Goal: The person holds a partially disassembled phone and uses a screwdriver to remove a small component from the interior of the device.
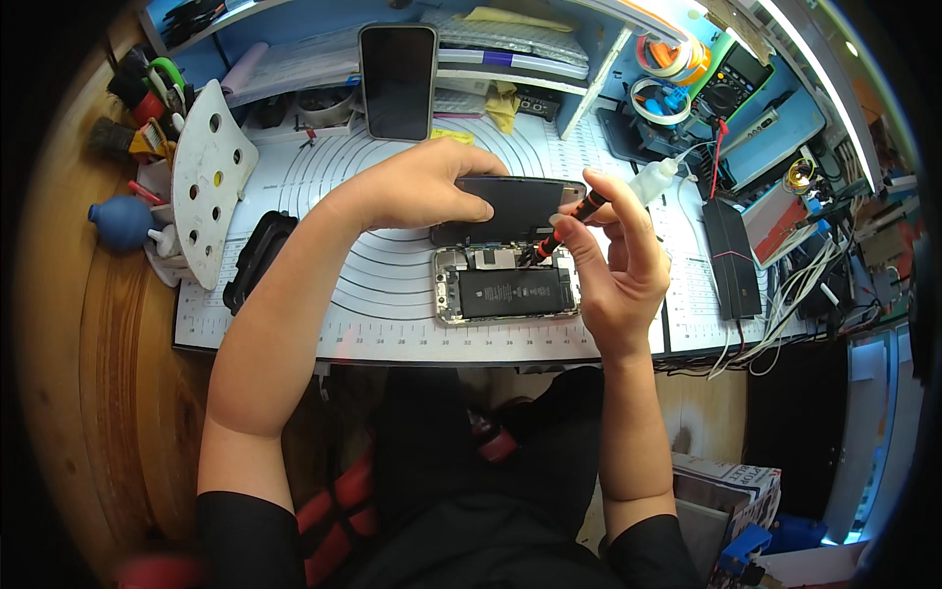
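Observation:
An opened smartphone body (446,306) lies on the white work mat, its black battery (515,293) and inner boards exposed. Behind it the phone's dark screen panel (520,211) is tilted up along the body's far edge. My left hand (432,187) grips that panel by its left part, thumb across the face and fingers behind. Between thumb and fingers, my right hand (628,260) holds a black and orange screwdriver (587,208), slanting down to the left. Its tip is over the upper part of the body; whether it touches a screw is too small to tell.
Another smartphone (398,83) stands upright at the back. On the left are a white perforated holder (203,182), a blue air blower (120,224) and a black tray (260,260). To the right are a dropper bottle (654,180), a black box (729,260), tangled cables (790,280) and a multimeter (731,83).

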Demonstrator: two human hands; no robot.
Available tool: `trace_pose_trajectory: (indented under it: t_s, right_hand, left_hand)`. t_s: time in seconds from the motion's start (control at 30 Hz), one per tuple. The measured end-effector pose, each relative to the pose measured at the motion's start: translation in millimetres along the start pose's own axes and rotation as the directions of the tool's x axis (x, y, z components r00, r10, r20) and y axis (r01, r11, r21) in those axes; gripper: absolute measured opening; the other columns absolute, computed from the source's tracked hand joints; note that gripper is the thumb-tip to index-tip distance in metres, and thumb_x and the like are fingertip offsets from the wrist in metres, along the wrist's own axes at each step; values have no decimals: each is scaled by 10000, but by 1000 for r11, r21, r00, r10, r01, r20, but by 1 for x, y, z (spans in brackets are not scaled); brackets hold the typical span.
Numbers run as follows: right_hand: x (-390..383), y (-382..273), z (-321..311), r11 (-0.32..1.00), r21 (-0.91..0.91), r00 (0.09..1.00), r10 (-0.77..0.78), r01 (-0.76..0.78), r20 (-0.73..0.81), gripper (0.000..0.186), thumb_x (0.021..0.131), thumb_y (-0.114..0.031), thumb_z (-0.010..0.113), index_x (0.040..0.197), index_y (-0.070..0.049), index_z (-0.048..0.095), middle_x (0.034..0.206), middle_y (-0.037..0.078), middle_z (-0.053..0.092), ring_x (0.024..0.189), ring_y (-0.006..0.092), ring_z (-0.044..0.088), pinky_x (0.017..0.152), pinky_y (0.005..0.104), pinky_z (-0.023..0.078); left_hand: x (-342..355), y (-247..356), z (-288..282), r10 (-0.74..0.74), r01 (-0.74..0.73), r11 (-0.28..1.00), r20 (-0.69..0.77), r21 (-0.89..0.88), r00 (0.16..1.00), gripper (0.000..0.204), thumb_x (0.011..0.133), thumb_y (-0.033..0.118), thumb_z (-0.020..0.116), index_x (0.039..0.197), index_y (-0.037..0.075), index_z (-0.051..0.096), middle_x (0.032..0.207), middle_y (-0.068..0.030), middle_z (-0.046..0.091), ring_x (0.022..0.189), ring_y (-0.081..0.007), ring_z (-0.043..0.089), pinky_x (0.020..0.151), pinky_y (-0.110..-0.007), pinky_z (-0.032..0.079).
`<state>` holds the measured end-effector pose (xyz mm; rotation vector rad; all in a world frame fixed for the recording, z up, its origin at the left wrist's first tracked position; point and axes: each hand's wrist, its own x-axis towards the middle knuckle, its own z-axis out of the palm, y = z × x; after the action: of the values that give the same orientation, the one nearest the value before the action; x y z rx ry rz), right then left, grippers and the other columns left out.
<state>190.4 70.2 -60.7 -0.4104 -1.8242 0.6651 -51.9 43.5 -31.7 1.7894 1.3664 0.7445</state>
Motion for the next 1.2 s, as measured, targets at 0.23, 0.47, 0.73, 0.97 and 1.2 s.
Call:
trace_pose_trajectory:
  t_s: [0.23,0.47,0.73,0.97,1.2]
  right_hand:
    - [0,-9,1,994,98,999,42,-44,16,430,868,79,742,1281,-7,661,1079,101,710,901,157,646,823,289,528]
    - [2,-19,8,986,148,997,78,-75,-14,405,884,55,732,1279,-13,671,1040,98,713,891,164,672,805,289,540]
    - [1,-14,7,993,115,1000,14,-17,21,462,850,59,763,1295,-10,656,1014,98,718,873,144,671,821,299,548]
    - [-4,-19,7,914,355,980,186,-197,67,476,905,108,676,1362,5,594,1071,105,710,951,162,690,878,300,549]
    - [-4,-13,5,941,296,986,147,-164,78,535,879,102,705,1387,-7,574,1116,115,696,968,168,680,893,313,552]
  left_hand:
    - [-1,1,0,6,-5,1000,-9,23,1000,373,841,139,720,1177,-15,673,1021,-91,710,956,-175,648,891,-327,506]
    - [-1,-1,0,1,-1,1000,-5,10,1000,371,846,144,723,1180,-11,675,1018,-91,711,960,-175,648,895,-327,506]
    - [-1,2,0,-22,22,1000,3,2,1000,373,847,149,726,1182,-10,679,1023,-91,712,956,-182,649,892,-330,506]
    - [-1,0,0,-7,7,1000,6,22,1000,376,848,152,729,1181,-15,676,1025,-95,711,953,-183,648,891,-330,506]
    - [2,-6,1,13,-13,1000,7,2,1000,381,848,135,737,1187,-24,668,1031,-92,702,957,-175,643,885,-330,510]
